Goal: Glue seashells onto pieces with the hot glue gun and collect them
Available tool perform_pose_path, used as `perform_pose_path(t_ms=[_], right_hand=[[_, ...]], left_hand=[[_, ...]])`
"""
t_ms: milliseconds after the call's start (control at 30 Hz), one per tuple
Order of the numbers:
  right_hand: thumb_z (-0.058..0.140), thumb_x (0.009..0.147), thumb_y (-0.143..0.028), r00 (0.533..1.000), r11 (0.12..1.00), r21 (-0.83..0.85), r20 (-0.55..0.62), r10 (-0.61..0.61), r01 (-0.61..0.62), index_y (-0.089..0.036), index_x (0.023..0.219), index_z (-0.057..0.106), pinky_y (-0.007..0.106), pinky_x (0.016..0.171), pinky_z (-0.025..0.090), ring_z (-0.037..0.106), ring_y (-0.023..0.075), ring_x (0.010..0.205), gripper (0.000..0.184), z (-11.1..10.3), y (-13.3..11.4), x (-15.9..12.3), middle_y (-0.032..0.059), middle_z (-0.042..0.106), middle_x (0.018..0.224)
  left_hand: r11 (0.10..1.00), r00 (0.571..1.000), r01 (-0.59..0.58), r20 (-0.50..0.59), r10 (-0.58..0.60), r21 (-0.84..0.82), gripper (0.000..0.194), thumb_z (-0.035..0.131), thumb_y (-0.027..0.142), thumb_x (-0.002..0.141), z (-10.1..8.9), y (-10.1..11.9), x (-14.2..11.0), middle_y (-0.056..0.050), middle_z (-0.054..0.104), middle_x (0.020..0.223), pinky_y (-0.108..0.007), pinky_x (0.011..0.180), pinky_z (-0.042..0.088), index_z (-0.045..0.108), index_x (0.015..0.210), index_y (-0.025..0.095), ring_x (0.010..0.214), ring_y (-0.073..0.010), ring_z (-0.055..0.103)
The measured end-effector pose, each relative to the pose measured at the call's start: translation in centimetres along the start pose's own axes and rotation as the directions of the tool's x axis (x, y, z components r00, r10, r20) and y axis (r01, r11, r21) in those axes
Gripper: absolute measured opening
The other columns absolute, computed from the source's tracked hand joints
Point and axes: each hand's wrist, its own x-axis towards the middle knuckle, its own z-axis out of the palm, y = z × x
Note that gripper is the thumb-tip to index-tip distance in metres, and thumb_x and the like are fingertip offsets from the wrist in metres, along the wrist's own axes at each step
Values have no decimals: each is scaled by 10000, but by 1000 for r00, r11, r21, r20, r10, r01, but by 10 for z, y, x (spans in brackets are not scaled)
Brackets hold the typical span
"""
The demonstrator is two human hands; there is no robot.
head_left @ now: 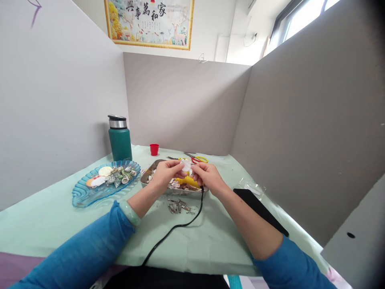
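Note:
Both of my hands meet over a metal tray (188,193). Between the fingertips of my left hand (168,172) is a small, flat white piece (185,165), roughly round; its material is hard to make out. My right hand (209,176) pinches at the right edge of the same piece. Below them in the tray lies a yellow tool (189,182), partly hidden by small white and brown bits. A black cord (177,226) runs from the tray's right end toward the table's front edge. Several small metal clips (179,206) lie in front of the tray.
At left, a blue shell-shaped plate (87,196) bears shell-like pieces, near a green bottle (120,142). A red cup (154,149) and scissors (200,159) stand and lie farther back. A black flat object (261,212) and clear plastic (252,186) lie right. Grey partitions (180,100) enclose the table.

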Motion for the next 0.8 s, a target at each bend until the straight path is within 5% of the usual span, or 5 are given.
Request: perform_pose_path(t_ms=[800], right_hand=[[596, 736, -335, 998, 999, 13, -61, 34, -33, -167, 545, 499, 170, 332, 285, 411, 55, 327, 271, 3, 2, 2, -38, 515, 431]], left_hand=[[1000, 998, -2, 70, 3, -23, 311, 751, 313, 660, -1, -3, 1, -63, 675, 621, -222, 596, 516, 645, 851, 93, 567, -128, 630]])
